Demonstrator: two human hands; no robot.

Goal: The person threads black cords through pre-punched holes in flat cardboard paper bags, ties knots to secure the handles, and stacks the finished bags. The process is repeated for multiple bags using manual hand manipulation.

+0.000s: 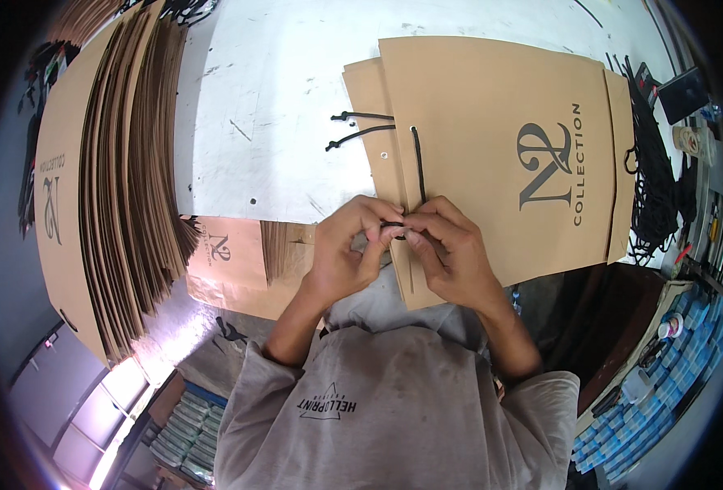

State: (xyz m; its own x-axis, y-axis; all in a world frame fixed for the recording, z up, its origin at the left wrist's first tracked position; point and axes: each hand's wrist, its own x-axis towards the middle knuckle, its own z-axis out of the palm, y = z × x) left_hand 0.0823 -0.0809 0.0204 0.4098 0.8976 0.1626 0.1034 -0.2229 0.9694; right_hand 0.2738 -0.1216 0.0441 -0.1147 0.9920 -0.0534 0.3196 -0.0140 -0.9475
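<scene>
A brown paper bag [476,147] with dark print lies flat on the white table in front of me, on top of another one. Black cord [419,167] comes out of an eyelet near its left edge and runs down to my fingers. My left hand [349,245] pinches the cord's end at the bag's near left edge. Close against it, my right hand [451,249] grips the same cord, fingertips nearly touching. Two knotted cord ends [349,131] stick out to the left from the bag underneath.
A tall stack of brown paper bags [124,180] stands on the left of the white table [272,90]. More bags [231,253] lie below the table's near edge. A bundle of black cords [651,180] hangs at the right, beside blue-and-white packs [664,400].
</scene>
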